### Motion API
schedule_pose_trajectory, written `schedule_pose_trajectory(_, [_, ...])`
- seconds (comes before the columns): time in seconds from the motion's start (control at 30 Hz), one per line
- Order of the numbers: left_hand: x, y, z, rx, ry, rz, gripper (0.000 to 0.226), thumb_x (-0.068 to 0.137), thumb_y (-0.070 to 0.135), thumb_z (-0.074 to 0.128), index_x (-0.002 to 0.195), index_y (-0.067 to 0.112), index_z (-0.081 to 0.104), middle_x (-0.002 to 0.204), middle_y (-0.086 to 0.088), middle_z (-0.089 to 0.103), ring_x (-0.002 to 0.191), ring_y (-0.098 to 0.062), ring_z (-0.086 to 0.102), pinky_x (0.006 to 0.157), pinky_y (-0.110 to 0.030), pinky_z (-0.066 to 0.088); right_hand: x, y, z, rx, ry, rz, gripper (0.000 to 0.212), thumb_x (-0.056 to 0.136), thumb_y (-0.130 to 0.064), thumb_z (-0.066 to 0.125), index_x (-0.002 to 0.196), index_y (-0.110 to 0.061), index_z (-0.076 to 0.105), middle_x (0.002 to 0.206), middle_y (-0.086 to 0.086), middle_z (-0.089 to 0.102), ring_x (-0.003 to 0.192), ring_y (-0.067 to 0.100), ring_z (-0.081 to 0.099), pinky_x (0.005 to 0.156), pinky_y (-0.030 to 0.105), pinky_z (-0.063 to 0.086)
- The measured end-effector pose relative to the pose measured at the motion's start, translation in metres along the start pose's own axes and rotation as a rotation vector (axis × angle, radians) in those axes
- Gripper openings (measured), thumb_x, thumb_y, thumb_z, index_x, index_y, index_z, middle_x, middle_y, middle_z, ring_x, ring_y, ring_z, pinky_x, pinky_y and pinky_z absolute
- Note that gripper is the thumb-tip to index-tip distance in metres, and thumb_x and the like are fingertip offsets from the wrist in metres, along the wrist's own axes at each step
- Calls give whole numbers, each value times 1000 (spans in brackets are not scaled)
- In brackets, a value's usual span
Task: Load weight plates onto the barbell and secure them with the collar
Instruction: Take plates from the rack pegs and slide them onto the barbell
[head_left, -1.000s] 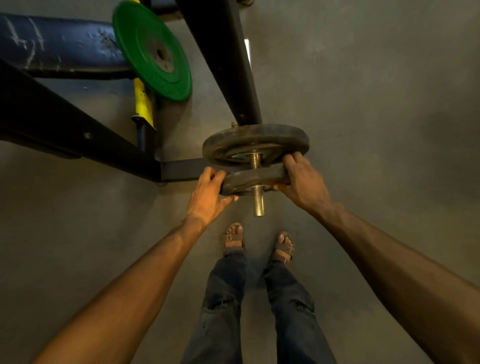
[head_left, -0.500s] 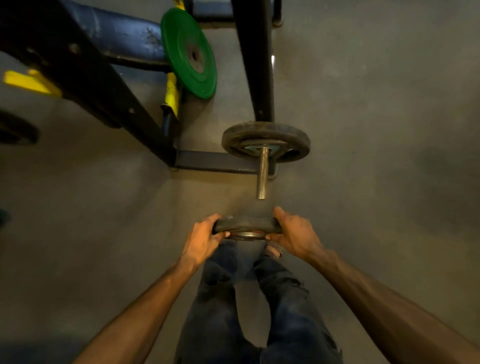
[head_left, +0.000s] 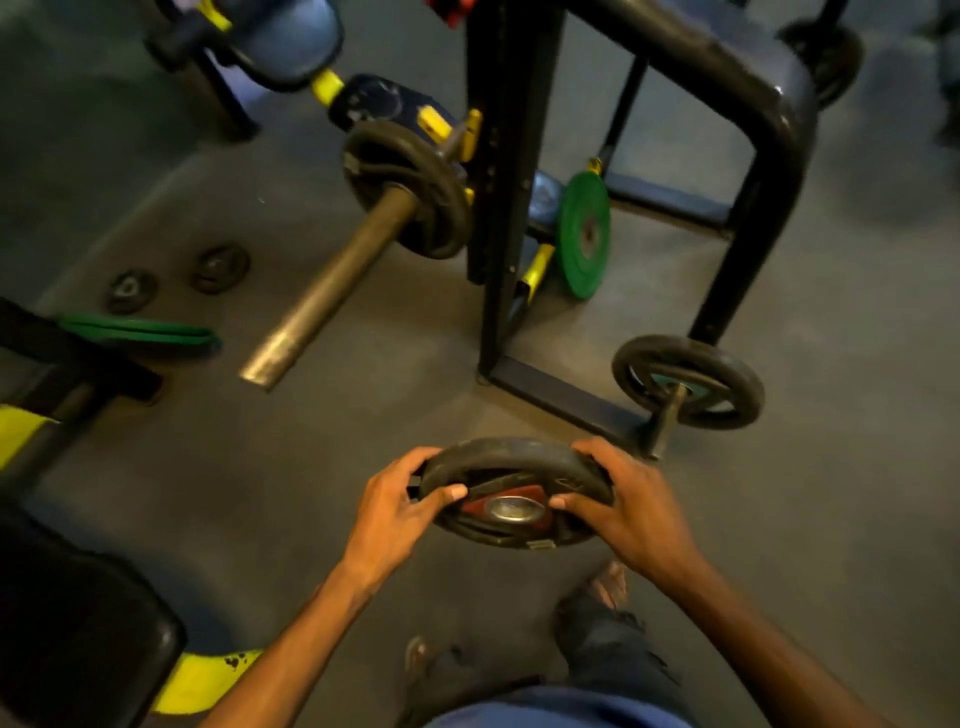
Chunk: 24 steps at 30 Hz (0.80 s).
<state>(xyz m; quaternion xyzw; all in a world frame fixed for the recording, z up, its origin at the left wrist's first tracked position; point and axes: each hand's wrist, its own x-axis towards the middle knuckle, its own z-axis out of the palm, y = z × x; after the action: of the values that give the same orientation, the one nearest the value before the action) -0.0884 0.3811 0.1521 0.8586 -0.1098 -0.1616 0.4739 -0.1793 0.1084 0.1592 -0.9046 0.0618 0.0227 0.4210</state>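
Note:
I hold a small black weight plate (head_left: 514, 491) with a red centre and metal hub in both hands, tilted, at waist height. My left hand (head_left: 400, 512) grips its left rim and my right hand (head_left: 626, 506) grips its right rim. The barbell sleeve (head_left: 332, 283) juts toward me at upper left, with a black plate (head_left: 405, 200) loaded on it near the rack. Another black plate (head_left: 688, 382) sits on a short storage peg at the rack's foot on the right. No collar is visible.
A black rack upright (head_left: 501, 182) stands between the barbell and the peg. A green plate (head_left: 584, 234) leans behind it. Two small plates (head_left: 176, 278) lie on the floor at left, beside green plates (head_left: 140, 332) and a black bench pad (head_left: 78, 639).
The small plate came off the storage peg and back toward my body in both hands. My view has swung up and left, bringing the barbell sleeve into sight.

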Motion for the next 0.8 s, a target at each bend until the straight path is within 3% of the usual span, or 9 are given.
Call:
schedule_pose_trajectory(0.3, [-50, -22, -149, -23, 238, 133, 37, 79, 45, 75, 114, 34, 68, 106, 12, 73, 101, -9, 69, 84, -45, 58, 13, -154, 64, 38, 138, -198, 45, 79, -44, 81, 119, -40, 62, 105, -23, 67, 100, -1, 64, 84, 37, 58])
schedule_pose_trajectory(0.43, [-48, -33, -197, -22, 270, 144, 40, 79, 44, 74, 117, 34, 68, 108, 13, 72, 103, -8, 68, 85, -47, 59, 31, -192, 91, 86, 155, -231, 43, 80, -40, 83, 119, -39, 63, 105, -16, 71, 99, 2, 67, 83, 39, 58])
schedule_pose_trajectory(0.57, [-29, -48, -231, -1, 304, 150, 39, 80, 45, 74, 117, 35, 67, 109, 13, 72, 105, -9, 67, 87, -47, 59, 66, -209, 115, 87, 117, -267, 41, 81, -48, 78, 118, -39, 61, 104, -14, 70, 97, 6, 67, 80, 44, 58])
schedule_pose_trajectory(0.8, [23, -72, -266, -46, 301, 90, 36, 84, 22, 80, 119, 24, 69, 111, 10, 73, 109, -2, 65, 93, -33, 56, 136, -222, 148, 49, 101, -313, 40, 80, -49, 75, 116, -39, 60, 103, -19, 66, 99, 4, 64, 81, 42, 57])
